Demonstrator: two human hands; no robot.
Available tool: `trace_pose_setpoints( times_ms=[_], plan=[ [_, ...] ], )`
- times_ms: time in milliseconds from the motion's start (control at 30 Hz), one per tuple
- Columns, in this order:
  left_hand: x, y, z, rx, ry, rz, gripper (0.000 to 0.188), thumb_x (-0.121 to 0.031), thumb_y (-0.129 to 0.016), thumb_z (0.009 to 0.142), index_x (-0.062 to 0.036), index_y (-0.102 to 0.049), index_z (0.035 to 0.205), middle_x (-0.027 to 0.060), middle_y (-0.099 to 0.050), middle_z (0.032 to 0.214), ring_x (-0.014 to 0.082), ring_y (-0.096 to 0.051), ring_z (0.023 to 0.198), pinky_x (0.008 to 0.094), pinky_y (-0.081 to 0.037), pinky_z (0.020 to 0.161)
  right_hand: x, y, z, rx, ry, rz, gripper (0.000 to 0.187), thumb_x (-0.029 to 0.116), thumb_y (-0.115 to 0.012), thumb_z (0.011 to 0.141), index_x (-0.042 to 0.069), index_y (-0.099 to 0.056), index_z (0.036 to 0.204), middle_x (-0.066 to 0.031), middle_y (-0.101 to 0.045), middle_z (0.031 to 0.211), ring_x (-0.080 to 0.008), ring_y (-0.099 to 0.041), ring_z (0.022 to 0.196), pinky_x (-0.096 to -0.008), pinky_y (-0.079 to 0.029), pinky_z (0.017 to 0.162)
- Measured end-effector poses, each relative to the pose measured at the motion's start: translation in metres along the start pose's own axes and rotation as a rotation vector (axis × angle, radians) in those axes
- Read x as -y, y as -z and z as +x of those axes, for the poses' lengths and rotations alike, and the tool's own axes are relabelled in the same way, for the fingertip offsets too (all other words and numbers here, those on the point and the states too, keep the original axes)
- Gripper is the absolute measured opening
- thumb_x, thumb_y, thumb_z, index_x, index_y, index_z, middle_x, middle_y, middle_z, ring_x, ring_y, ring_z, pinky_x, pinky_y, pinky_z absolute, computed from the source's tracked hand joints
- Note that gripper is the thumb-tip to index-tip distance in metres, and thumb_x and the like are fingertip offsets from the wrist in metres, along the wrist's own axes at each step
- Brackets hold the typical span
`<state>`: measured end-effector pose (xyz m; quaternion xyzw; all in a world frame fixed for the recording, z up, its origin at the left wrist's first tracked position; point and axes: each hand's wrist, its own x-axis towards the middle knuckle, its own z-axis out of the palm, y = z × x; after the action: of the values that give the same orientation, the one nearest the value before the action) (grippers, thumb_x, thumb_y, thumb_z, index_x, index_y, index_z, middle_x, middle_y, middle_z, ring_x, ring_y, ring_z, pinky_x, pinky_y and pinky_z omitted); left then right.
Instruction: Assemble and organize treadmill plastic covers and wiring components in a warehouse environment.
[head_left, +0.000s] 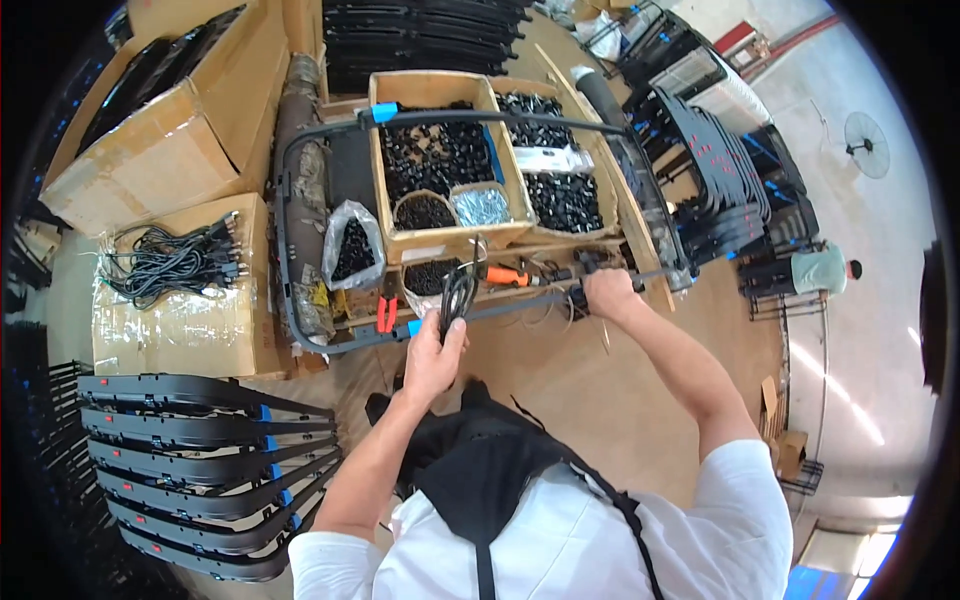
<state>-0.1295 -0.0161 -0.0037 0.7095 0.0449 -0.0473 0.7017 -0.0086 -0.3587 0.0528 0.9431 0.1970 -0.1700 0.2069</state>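
A black rectangular frame (284,225) with rounded corners and blue tape pieces lies across the workbench in front of me. My left hand (436,352) is closed round a folded bundle of black cable (459,296), held upright over the frame's near bar. My right hand (608,293) is closed on that near bar further right, beside a dark fitting; its fingertips are partly hidden. Between the hands lies an orange-handled tool (507,276). Red-handled pliers (387,312) sit left of the cable, near a clear bag (354,248) of small black parts.
Cardboard boxes (450,240) of black parts and silver screws (481,207) stand inside the frame's outline. At left, black cables (170,262) lie on a carton (180,345), above stacked black frames (180,450). Another person (815,272) works at right, below a wall fan (866,145).
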Motion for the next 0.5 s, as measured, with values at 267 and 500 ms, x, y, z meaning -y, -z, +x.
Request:
trace_pose_setpoints(
  times_ms=[267,500],
  plan=[
    [0.003,-0.002,-0.007,0.041,0.001,-0.286,0.018,-0.022,-0.051,0.114,-0.0057,-0.057,0.118,0.0022,-0.063,0.081,0.0100,-0.060,0.070,0.0272,-0.049,0.066,-0.001,-0.057,0.008,-0.294,0.086,0.243,0.029,0.032,-0.061,0.100,0.003,-0.062,0.104,-0.0163,-0.076,0.088,-0.0370,-0.076,0.082,-0.0477,-0.061,0.073],
    [-0.011,-0.015,-0.028,0.121,0.021,-0.359,0.025,-0.025,-0.048,0.115,-0.0034,-0.058,0.123,0.0007,-0.059,0.082,0.0104,-0.058,0.072,0.0274,-0.049,0.067,0.035,0.019,0.012,-0.147,-0.179,0.728,0.057,0.056,-0.053,0.105,0.003,-0.071,0.118,-0.0179,-0.077,0.087,-0.0354,-0.077,0.085,-0.0467,-0.060,0.083]
  ],
)
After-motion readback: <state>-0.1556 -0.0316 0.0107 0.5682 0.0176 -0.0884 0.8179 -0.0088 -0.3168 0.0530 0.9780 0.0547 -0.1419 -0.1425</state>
